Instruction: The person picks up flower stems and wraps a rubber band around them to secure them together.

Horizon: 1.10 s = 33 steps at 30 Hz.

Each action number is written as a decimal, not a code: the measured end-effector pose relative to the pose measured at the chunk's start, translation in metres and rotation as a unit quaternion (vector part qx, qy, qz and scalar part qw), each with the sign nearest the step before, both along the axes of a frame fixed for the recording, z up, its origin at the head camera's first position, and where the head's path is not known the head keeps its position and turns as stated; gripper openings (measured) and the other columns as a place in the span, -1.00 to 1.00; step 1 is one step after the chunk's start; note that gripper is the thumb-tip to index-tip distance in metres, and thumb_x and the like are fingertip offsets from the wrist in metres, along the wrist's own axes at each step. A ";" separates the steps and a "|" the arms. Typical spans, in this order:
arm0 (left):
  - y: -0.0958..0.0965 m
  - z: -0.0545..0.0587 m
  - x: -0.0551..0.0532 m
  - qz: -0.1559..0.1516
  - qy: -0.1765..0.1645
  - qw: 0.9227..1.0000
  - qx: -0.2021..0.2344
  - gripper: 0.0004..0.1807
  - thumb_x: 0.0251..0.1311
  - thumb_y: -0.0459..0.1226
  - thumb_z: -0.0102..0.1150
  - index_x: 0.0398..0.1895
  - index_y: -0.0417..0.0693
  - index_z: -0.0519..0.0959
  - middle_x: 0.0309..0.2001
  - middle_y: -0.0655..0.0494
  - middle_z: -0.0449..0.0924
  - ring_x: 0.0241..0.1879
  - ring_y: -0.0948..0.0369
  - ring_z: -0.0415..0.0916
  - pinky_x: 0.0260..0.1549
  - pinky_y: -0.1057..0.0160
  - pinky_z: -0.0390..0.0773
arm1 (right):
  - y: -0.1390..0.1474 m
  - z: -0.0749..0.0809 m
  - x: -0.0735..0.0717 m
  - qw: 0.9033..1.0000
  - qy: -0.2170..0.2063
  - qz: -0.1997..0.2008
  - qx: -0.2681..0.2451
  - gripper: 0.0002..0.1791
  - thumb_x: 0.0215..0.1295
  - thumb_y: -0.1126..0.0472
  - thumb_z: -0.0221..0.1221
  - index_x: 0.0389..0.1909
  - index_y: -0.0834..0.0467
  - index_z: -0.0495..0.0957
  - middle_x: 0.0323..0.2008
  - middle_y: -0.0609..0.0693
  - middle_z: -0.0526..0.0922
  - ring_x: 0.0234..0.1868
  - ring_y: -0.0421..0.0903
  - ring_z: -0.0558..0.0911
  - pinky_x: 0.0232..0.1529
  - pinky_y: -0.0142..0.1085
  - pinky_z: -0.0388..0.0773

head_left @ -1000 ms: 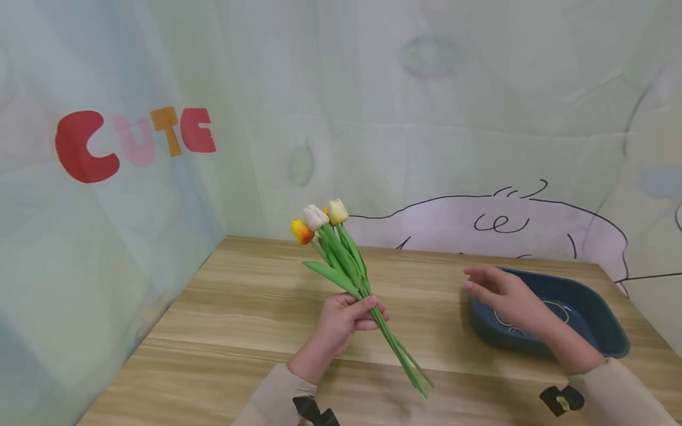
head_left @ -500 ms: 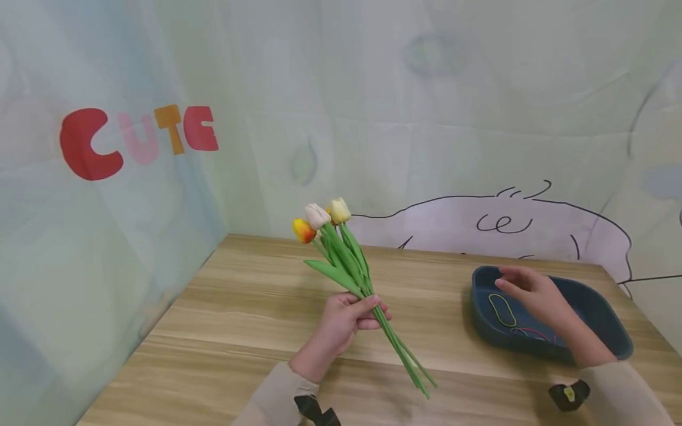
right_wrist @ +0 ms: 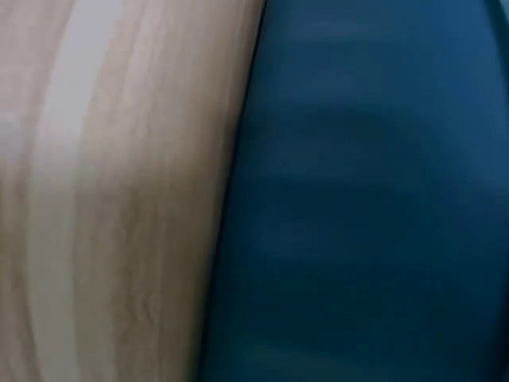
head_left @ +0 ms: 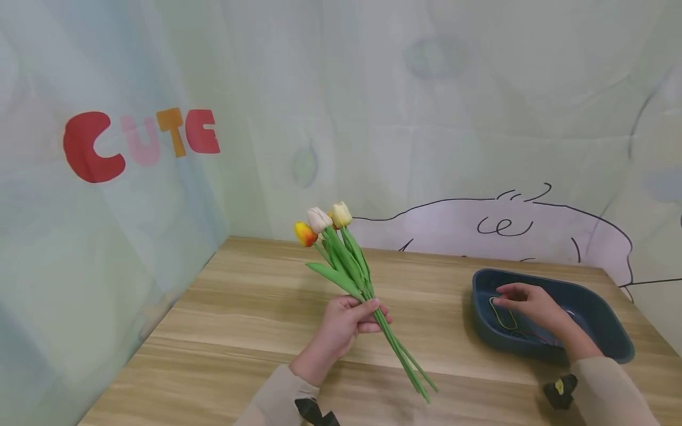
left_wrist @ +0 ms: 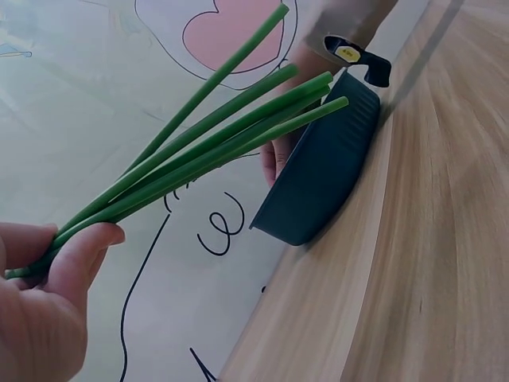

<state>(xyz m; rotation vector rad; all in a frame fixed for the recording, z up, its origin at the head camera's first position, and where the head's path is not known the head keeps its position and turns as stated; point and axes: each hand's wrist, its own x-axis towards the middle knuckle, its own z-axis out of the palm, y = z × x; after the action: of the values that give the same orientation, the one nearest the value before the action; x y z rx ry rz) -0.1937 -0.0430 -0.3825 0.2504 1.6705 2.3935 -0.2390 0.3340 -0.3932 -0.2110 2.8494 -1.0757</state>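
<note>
- Currently, the right hand [head_left: 538, 307] is hanging over the blue tub [head_left: 492, 337], nearer than the left to the yellow band [head_left: 497, 318].
- That band is lying inside the tub's left end, just beside the fingertips, its long axis slanting from far left to near right.
- The right fingers are bending toward the thumb; whether they are pinching anything, I cannot tell.
- The left hand [head_left: 348, 319] is gripping the tulips [head_left: 348, 263] mid-stem, blooms pointing far and left, stem ends slanting near and right.
</note>
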 end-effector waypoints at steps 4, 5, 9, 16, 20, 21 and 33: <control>0.000 -0.001 0.001 -0.001 -0.001 1.000 0.002 -0.89 0.28 -0.47 0.09 -0.28 -0.44 0.55 -0.42 -0.03 0.70 -0.35 0.14 0.71 -0.23 0.23 0.73 | 0.004 -0.003 -0.007 0.999 -0.028 0.018 0.010 -0.43 0.27 0.04 0.26 0.07 0.44 0.46 -0.14 0.15 0.63 -0.16 -0.05 0.59 -0.21 -0.24 0.65; 0.000 -0.001 0.001 -0.002 -0.002 1.000 0.003 -0.89 0.28 -0.47 0.09 -0.29 -0.43 0.55 -0.42 -0.03 0.69 -0.35 0.14 0.71 -0.22 0.22 0.73 | 0.005 -0.003 -0.008 0.999 -0.034 0.022 0.010 -0.43 0.26 0.05 0.26 0.07 0.45 0.47 -0.15 0.14 0.63 -0.18 -0.05 0.59 -0.22 -0.24 0.65; 0.000 -0.002 0.001 -0.003 -0.004 1.000 0.006 -0.91 0.27 -0.47 0.10 -0.30 -0.41 0.56 -0.44 -0.01 0.69 -0.33 0.11 0.72 -0.22 0.22 0.73 | 0.008 -0.006 -0.014 0.998 -0.051 0.028 0.015 -0.46 0.24 0.06 0.28 0.02 0.44 0.50 -0.20 0.11 0.62 -0.22 -0.05 0.58 -0.27 -0.26 0.63; -0.001 -0.003 0.000 -0.005 0.000 1.000 0.008 -0.90 0.27 -0.47 0.10 -0.29 -0.42 0.56 -0.44 0.00 0.69 -0.35 0.14 0.72 -0.22 0.22 0.73 | 0.010 -0.012 -0.022 0.996 -0.072 0.020 0.041 -0.49 0.19 0.05 0.32 -0.06 0.41 0.55 -0.20 0.17 0.63 -0.19 0.00 0.57 -0.20 -0.14 0.63; -0.001 -0.004 0.000 -0.009 0.002 1.000 0.006 -0.87 0.27 -0.46 0.10 -0.26 -0.47 0.55 -0.43 0.00 0.69 -0.36 0.16 0.71 -0.21 0.22 0.73 | 0.009 -0.013 -0.022 0.996 -0.068 0.022 0.051 -0.54 0.18 0.09 0.32 -0.12 0.42 0.57 -0.21 0.20 0.65 -0.19 0.02 0.58 -0.20 -0.13 0.63; -0.001 -0.004 0.000 -0.010 0.003 1.000 0.006 -0.86 0.27 -0.46 0.10 -0.25 -0.48 0.55 -0.43 0.00 0.69 -0.36 0.16 0.71 -0.21 0.22 0.73 | 0.009 -0.013 -0.022 0.996 -0.065 0.020 0.054 -0.56 0.18 0.10 0.33 -0.14 0.41 0.58 -0.22 0.19 0.65 -0.20 0.01 0.58 -0.21 -0.15 0.62; 0.001 -0.004 0.001 -0.012 0.004 1.000 -0.006 -0.72 0.28 -0.46 0.10 -0.16 -0.68 0.46 -0.43 -0.02 0.69 -0.36 0.18 0.71 -0.23 0.26 0.73 | 0.000 -0.016 -0.019 0.996 -0.067 0.000 0.055 -0.73 0.16 0.16 0.32 -0.34 0.32 0.60 -0.37 0.03 0.60 -0.31 -0.07 0.49 -0.35 -0.31 0.46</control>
<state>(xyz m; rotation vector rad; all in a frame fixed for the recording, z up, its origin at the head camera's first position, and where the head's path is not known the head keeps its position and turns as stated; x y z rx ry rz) -0.1931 -0.0422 -0.3862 0.2760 1.6745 2.3673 -0.2577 0.3338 -0.4095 -0.1262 2.7785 -0.8922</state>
